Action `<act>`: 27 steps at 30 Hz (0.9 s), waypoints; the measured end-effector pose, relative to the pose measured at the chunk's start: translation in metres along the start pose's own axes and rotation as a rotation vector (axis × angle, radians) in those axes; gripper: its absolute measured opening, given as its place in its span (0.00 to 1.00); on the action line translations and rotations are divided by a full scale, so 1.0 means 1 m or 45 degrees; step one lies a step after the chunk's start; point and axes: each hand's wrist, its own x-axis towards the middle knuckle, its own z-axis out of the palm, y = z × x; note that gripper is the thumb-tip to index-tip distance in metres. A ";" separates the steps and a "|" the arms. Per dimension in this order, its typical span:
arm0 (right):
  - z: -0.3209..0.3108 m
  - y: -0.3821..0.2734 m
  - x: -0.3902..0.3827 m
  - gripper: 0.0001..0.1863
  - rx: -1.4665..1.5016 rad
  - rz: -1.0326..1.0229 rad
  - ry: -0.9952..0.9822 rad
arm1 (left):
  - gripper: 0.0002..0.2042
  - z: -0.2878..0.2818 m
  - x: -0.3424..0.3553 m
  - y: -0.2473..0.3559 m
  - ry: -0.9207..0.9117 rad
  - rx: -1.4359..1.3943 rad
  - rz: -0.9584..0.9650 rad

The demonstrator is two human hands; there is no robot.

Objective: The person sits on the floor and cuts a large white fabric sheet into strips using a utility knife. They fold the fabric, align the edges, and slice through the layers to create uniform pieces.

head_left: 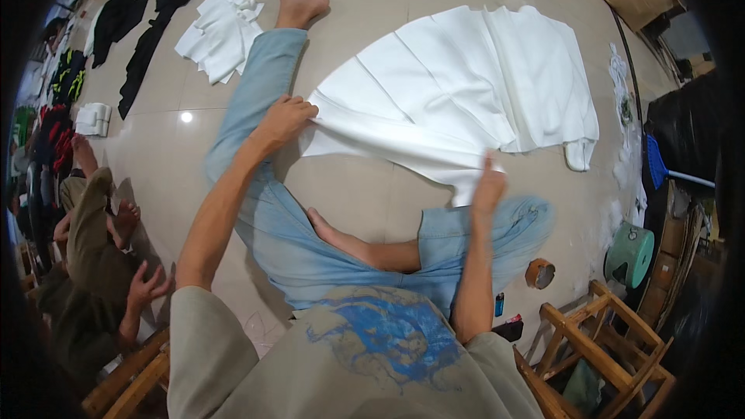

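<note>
A large white cloth [442,70] lies fanned out on the floor in front of me, in overlapping folds or layers; which of the two I cannot tell. My left hand [289,120] is closed on the left end of its near strip, beside my stretched-out leg. At the other end of that strip, my right hand [489,184] pinches the cloth, slightly smeared by motion. Between my hands the strip runs fairly straight, and a loose flap hangs below it near my right hand. Toward the right, the cloth is gathered into a rounded bundle.
Another white cloth pile [223,33] lies beyond my left foot, near long black cloths [159,39]. A person [85,248] sits at the left. On my right are a brown tape roll [539,273], a green roll [629,254], a wooden stool [601,334] and a blue broom [656,161].
</note>
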 end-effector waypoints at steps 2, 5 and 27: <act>0.006 -0.021 -0.035 0.35 -0.109 -0.623 0.543 | 0.11 -0.002 -0.007 0.011 0.144 -0.058 -0.012; 0.051 -0.041 -0.027 0.34 -0.331 -1.246 0.718 | 0.07 0.018 -0.009 -0.055 0.027 0.418 0.150; 0.015 0.022 -0.019 0.31 0.243 -0.219 0.069 | 0.10 -0.010 -0.020 -0.042 0.191 0.066 0.035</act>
